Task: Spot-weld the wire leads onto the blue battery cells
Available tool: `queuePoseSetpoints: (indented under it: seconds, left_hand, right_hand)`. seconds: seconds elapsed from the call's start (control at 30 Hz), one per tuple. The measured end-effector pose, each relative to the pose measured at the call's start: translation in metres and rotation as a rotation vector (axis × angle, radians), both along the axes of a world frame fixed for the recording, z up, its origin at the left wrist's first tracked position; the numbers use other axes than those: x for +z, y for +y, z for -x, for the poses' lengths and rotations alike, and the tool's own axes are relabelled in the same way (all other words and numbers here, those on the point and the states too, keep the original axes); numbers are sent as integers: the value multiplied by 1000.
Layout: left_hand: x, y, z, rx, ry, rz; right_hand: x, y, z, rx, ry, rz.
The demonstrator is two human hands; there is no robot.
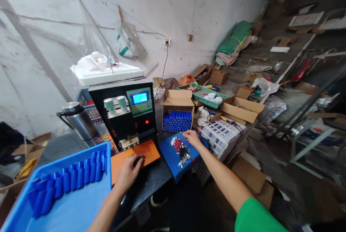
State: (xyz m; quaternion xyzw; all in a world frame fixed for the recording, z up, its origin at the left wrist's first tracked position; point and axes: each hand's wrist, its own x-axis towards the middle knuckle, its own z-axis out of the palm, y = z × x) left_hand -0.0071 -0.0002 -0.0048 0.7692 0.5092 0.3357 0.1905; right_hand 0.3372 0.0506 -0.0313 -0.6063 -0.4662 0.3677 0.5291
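My left hand (131,170) rests on the orange board (147,152) before a black machine (121,124) with a lit blue display (140,97). Its fingers are curled together; whatever they may hold is hidden. Over a blue mat (169,152), my right hand (192,139) has its fingertips pinched, with a tiny pale thing at their tips too small to name. Just below and left of it lies a bundle of red and black wire leads (181,150) with white connectors. Behind that hand, an open cardboard box (178,98) holds stacked blue cylindrical battery cells (177,121).
A blue tray (78,203) with rows of blue-wrapped cells (66,181) stands at left. Behind it is a steel jug (79,120). At right are a white plastic crate (213,140), a green tray (207,100) and cardboard boxes (240,107). Clutter covers the floor.
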Motion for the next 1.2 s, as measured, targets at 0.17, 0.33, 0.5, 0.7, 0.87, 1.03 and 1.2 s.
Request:
queuePoseSetpoints:
  seconds: [0.17,0.33,0.5,0.7,0.87,1.03,1.2]
  left_hand:
    - [2,0,2,14,16,28]
    - [5,1,4,2,14,44]
    - [8,2,4,9,7,43]
    - [6,1,4,-12,-16,54]
    - [17,-6,-1,-33,-28,-85]
    - [45,-19,-30,-19,-52,-88]
    - [68,-19,-84,16,-307,44]
  right_hand:
    - [-11,5,4,42,109,13]
    - [-21,6,5,36,247,26]
    - [-26,7,7,22,240,4]
    - [-31,4,10,27,178,-72]
    - [-23,-1,5,36,211,-86]
    - [2,-8,10,81,245,-148]
    - [32,-26,47,204,96,-305]
